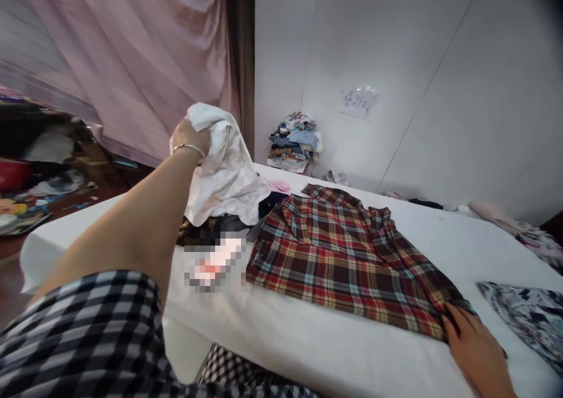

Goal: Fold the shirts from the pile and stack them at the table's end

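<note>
Red-brown plaid fabric shirt (334, 257) is touched at its near-right corner by the right hand (477, 342), fingers spread. White cloth (226, 175) is gripped by the left hand (189, 137).

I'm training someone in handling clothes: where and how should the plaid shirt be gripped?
Probably pinch the plaid shirt at both ends of its near edge, from the camera side: it lies spread flat, with that long, fairly straight edge facing the camera. The right hand touches one end.

Garment workroom indicated: plaid shirt (325, 263) is spread on white-draped table (444, 240), clothes (295, 142) are piled near wall (396, 46), handwritten sign (358, 103) is posted.
</note>
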`<state>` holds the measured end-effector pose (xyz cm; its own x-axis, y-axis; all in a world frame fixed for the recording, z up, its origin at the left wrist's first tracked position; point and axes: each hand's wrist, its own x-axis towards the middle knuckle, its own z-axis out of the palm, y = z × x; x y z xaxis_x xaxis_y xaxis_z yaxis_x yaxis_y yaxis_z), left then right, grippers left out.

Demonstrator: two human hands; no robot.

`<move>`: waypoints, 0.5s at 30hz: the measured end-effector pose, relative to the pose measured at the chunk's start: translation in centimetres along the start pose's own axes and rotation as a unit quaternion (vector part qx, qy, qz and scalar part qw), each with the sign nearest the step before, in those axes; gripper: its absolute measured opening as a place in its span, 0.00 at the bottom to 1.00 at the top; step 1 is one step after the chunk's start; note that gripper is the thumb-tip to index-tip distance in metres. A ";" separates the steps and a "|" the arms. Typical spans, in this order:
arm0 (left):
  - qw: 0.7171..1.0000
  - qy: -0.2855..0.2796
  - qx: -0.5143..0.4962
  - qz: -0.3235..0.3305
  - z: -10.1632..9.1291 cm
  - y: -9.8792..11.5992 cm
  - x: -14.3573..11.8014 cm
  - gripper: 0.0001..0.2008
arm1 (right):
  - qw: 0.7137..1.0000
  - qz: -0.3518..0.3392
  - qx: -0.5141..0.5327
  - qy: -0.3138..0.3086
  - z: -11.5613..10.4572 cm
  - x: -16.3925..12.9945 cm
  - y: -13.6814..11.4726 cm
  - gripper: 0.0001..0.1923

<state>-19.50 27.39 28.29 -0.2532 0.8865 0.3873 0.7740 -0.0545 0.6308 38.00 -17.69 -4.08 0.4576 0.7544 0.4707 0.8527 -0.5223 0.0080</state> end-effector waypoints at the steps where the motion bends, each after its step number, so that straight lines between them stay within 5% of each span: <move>1: 1.000 0.021 0.014 -0.011 0.2 -0.4 0.1 0.39 | 1.000 0.002 0.001 0.000 0.0 0.0 0.0 0.31; 5: 0.992 0.022 0.114 0.054 3.1 -2.4 -2.4 0.36 | 0.999 0.019 0.038 0.003 -0.9 0.1 -0.5 0.32; 9: 0.976 -0.050 0.097 0.190 6.5 -2.4 -8.0 0.28 | 0.990 0.059 0.126 -0.013 -2.2 0.4 -0.9 0.32; 12: 0.935 -0.172 0.053 0.305 8.8 -1.5 -13.5 0.30 | 0.978 0.097 0.186 0.002 -2.8 0.8 -0.9 0.28; 15: 0.900 -0.313 0.099 0.287 11.2 -1.5 -19.3 0.28 | 0.966 0.115 0.230 0.008 -3.6 1.4 -0.7 0.23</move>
<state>-9.25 15.46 12.38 0.5502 0.8267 0.1173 0.7767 -0.5583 0.2917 37.10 -17.72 -0.28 0.6472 0.6319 0.4264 0.7526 -0.4404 -0.4896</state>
